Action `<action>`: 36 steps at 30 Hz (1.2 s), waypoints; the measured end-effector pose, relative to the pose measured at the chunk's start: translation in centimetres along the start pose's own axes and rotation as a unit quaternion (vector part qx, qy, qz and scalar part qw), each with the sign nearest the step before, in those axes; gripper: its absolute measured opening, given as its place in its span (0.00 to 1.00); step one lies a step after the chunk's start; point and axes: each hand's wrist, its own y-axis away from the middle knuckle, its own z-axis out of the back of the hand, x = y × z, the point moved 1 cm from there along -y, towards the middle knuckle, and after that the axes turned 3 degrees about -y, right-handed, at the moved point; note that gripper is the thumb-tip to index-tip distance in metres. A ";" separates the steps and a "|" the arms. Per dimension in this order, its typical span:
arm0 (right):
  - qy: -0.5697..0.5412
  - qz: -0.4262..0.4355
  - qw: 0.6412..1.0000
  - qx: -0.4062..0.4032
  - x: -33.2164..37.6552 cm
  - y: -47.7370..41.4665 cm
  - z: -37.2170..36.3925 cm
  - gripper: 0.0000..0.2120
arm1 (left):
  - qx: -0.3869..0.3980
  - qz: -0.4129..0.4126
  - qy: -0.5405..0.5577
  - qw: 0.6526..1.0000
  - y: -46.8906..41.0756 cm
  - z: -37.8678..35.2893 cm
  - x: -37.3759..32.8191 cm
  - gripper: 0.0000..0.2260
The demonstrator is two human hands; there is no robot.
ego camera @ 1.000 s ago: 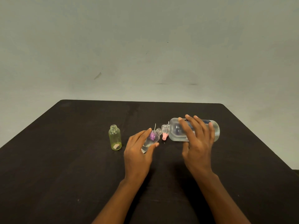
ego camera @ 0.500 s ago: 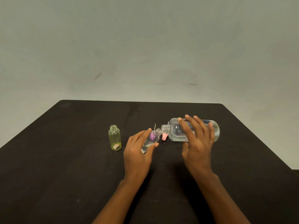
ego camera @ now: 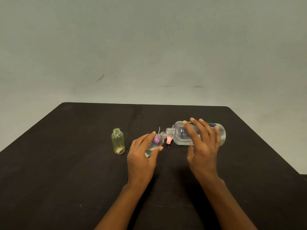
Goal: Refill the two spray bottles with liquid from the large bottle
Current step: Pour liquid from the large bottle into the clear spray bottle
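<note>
My right hand (ego camera: 203, 146) grips the large clear bottle (ego camera: 181, 135), tipped on its side above the black table (ego camera: 66, 171) with its open neck pointing left. My left hand (ego camera: 141, 156) holds a small clear spray bottle (ego camera: 156, 146) tilted, its mouth meeting the large bottle's neck. Clear liquid sits in the small bottle's lower end. A second small bottle (ego camera: 118, 141), yellow-green, uncapped and upright, stands to the left of my left hand.
A pink spray cap (ego camera: 169, 140) lies on the table just below the two necks. A purple piece (ego camera: 156, 138) shows at the clear bottle, seemingly behind it. A grey wall rises behind the table's far edge.
</note>
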 end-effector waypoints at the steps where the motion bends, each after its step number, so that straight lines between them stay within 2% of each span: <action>1: 0.001 0.000 1.000 0.000 0.0 0.0 0.0 0.37 | -0.001 0.001 0.002 1.000 0.0 0.0 0.0 0.22; 21: 0.003 0.001 1.000 0.001 0.1 -0.1 0.0 0.36 | 0.002 -0.010 -0.010 1.000 -0.1 0.0 -0.1 0.22; 36: 0.007 0.005 1.000 -0.003 0.0 0.0 -0.1 0.39 | 0.002 -0.002 -0.005 1.000 -0.1 0.0 -0.1 0.22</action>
